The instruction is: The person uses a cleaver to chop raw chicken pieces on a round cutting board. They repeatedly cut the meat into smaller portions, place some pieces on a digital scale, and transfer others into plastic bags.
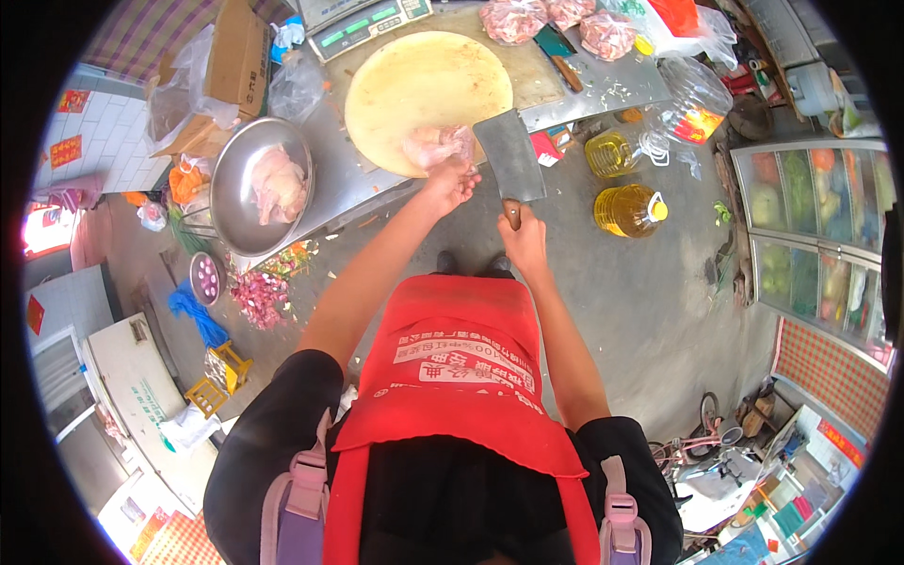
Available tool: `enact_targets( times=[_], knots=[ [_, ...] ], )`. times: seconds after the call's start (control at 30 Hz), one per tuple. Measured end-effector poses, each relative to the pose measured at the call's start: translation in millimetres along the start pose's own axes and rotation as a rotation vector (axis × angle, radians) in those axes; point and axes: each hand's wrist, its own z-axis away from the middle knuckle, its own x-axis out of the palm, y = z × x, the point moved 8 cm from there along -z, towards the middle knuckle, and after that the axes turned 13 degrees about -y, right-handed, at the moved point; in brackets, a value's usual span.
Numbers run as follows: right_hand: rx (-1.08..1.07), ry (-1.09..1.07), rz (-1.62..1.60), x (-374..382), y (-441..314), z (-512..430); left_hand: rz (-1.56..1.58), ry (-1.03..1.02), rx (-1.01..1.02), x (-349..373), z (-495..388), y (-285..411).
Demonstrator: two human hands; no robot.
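Observation:
My right hand [524,240] grips the wooden handle of a cleaver [514,157]. Its broad grey blade points away from me, just right of the chopping board's near edge. My left hand [452,189] has its fingers curled at the near end of a piece of raw chicken [432,145], which lies on the round, pale chopping board [424,85]. The chicken's held end is partly hidden by those fingers. To the left, a steel bowl [224,191] at the table's edge contains more raw chicken [278,185].
A digital scale [367,28] stands behind the board. Bags of raw meat [514,20] and a second cleaver [558,58] lie at the back right. Oil bottles [627,210] stand on the floor at right. An open cardboard box [236,60] and onion scraps [260,298] are at left.

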Motion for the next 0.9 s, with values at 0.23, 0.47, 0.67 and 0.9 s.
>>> enact_targets(
  times=[0.23, 0.47, 0.67, 0.9],
  knots=[
    [0.152, -0.138, -0.199, -18, -4, 12, -1.159, 0.356, 0.282, -12, 29, 29],
    [-0.211, 0.028, -0.135, -14, 1, -21, -2.119, 0.46, 0.513, 3, 49, 94],
    [0.292, -0.236, -0.951, 48, 33, -37, -2.119, 0.369, 0.265, 10, 38, 98],
    [0.344, -0.098, -0.984, 60, 31, -60, -2.112, 0.45, 0.321, 11, 30, 99]
  ],
)
